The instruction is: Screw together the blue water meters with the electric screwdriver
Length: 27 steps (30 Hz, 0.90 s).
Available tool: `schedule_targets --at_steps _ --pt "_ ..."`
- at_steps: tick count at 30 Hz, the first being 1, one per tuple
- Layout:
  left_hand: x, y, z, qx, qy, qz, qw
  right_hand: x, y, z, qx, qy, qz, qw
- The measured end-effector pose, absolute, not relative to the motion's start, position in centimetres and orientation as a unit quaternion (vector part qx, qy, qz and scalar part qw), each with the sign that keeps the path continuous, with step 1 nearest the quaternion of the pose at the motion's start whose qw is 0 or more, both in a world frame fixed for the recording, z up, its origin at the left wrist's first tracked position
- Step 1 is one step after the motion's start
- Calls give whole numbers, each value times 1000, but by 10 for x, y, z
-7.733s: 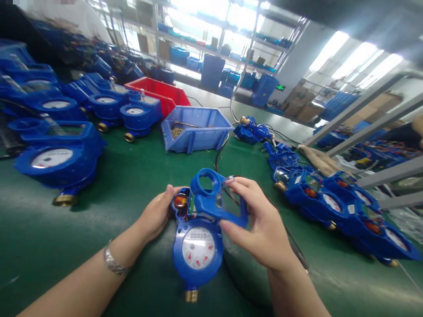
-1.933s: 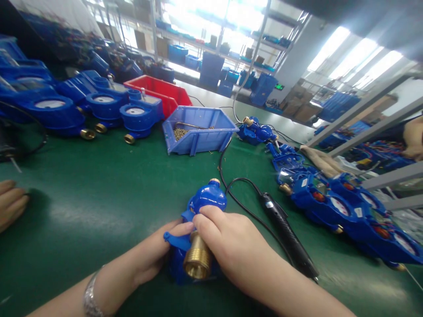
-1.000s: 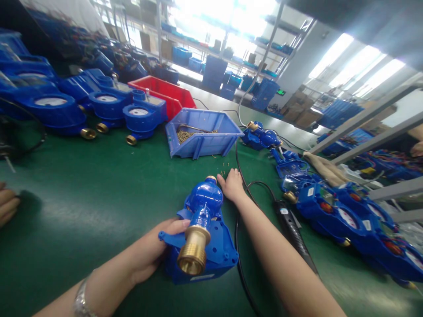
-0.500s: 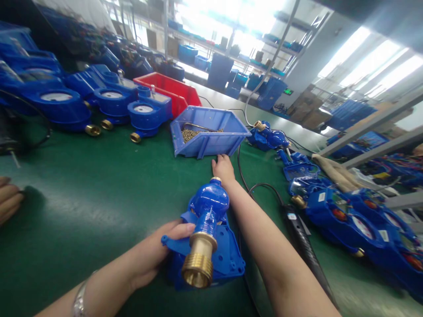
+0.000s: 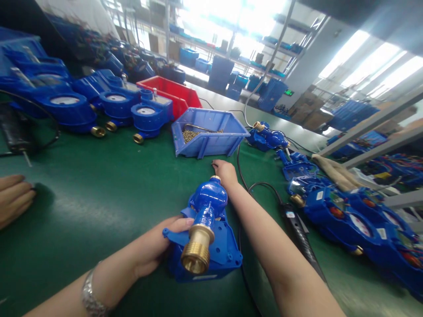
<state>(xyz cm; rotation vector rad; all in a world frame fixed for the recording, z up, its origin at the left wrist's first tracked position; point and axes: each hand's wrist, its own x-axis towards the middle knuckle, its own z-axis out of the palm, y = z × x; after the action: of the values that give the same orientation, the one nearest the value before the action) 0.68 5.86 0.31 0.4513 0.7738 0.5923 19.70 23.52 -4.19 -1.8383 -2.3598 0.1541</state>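
Observation:
A blue water meter (image 5: 211, 198) lies upside down on the green bench, its threaded brass pipe end pointing at me. My left hand (image 5: 168, 237) grips its left side, thumb on top beside the pipe and the other fingers mostly hidden. Beyond the meter, my right hand (image 5: 226, 171) is low over the bench with fingertips pinched together. A tiny dark tip shows at those fingers, too small to name. Just past this hand stands a light blue bin (image 5: 214, 143) holding small brass-coloured screws (image 5: 190, 135) and a thin metal rod.
Several blue meters (image 5: 145, 116) stand at the left beside a red bin (image 5: 175, 92); more meters (image 5: 350, 215) line the right. A black electric screwdriver (image 5: 299, 233) with a cable lies right of my forearm. Another person's hand (image 5: 15, 198) rests at the left edge.
My right hand has drawn back slightly from the bin, and its fingers have closed into a pinch. My left hand still holds the meter. The view has shifted slightly.

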Motion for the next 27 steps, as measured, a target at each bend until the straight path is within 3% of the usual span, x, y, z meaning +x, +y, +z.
schedule_targets --at_steps 10,27 --pt "5 59 11 207 374 271 863 235 177 -15 -532 -837 130 9" --pt "7 61 21 199 415 267 847 237 205 0 -582 -797 122 -103"
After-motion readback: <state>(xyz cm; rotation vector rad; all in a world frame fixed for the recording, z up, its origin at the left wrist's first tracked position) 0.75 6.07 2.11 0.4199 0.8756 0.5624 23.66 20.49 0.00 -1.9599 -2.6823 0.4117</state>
